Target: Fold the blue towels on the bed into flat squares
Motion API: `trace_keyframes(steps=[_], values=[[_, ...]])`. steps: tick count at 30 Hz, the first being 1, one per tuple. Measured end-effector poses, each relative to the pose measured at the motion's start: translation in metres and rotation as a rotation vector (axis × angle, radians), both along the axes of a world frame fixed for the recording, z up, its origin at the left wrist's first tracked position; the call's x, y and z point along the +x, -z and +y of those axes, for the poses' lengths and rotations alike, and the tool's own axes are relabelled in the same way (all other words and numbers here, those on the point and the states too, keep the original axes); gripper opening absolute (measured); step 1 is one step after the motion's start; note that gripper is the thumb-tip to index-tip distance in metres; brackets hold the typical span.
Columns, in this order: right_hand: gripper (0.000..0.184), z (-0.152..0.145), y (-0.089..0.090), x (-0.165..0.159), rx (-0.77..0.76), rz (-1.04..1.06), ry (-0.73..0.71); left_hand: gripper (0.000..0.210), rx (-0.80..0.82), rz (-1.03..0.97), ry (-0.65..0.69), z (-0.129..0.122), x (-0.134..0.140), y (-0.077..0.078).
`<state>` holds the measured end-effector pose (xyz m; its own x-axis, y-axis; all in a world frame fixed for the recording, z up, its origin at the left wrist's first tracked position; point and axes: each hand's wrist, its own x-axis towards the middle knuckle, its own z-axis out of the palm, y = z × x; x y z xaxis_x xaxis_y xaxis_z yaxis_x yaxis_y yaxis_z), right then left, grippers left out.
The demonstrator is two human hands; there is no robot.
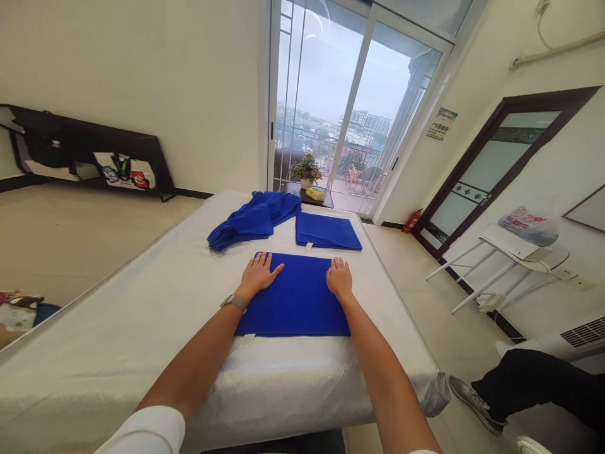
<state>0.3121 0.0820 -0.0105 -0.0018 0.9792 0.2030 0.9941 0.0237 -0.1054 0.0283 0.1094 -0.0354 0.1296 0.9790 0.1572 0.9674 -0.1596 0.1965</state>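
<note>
A folded blue cloth [302, 296] lies flat in a neat rectangle on the white-covered mattress [155, 302], with a small white tag at its near left corner. My left hand [259, 275], a watch on its wrist, rests palm down over the cloth's far left corner, thumb spread from the fingers. On the far right corner lies my right hand [339, 277], fingers stretched forward and nothing held. Beyond them is a second folded blue cloth [328, 231], tagged as well. To its left sits a loose, crumpled blue cloth [255, 217].
Past the mattress, a small dark table holds a potted plant [307, 169] and a yellow packet [316, 193]. At right a white chair [515, 249] carries a plastic bag [529, 221]. A person's leg and shoe [477, 403] show at lower right. A black rack [85, 151] stands left.
</note>
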Motion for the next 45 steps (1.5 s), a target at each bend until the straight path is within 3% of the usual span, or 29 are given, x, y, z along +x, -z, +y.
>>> trace_keyframes(steps=[10, 14, 16, 19, 23, 26, 29, 34, 42, 45], values=[[0.066, -0.028, 0.019, 0.007, -0.192, 0.088, -0.019, 0.091, 0.012, 0.027, -0.038, 0.000, -0.001, 0.003], [0.065, -0.028, 0.018, 0.005, -0.197, 0.102, -0.010, 0.085, 0.198, 0.070, -0.027, -0.009, -0.001, -0.007], [0.065, -0.028, 0.018, 0.004, -0.191, 0.111, -0.010, 0.082, 0.273, 0.060, 0.045, -0.015, 0.008, -0.015], [0.065, -0.028, 0.018, 0.003, -0.175, 0.123, -0.017, 0.080, 0.217, 0.032, 0.285, -0.028, 0.041, -0.022], [0.063, -0.030, 0.020, 0.005, -0.157, 0.100, -0.035, 0.073, 0.097, 0.005, 0.549, -0.045, 0.111, -0.019], [0.060, -0.033, 0.020, 0.008, -0.146, 0.074, -0.067, 0.069, 0.096, -0.016, 0.571, -0.050, 0.152, -0.012], [0.059, -0.034, 0.020, 0.009, -0.143, 0.077, -0.067, 0.069, 0.066, -0.020, 0.504, -0.051, 0.164, -0.004], [0.062, -0.031, 0.020, 0.005, -0.143, 0.103, -0.041, 0.074, 0.014, -0.010, 0.431, -0.052, 0.129, 0.004], [0.064, -0.030, 0.019, 0.004, -0.183, 0.128, -0.023, 0.078, -0.042, 0.063, 0.235, -0.055, 0.016, 0.006], [0.063, -0.029, 0.018, 0.004, -0.180, 0.118, -0.012, 0.084, -0.024, 0.093, 0.150, -0.062, -0.009, 0.008]])
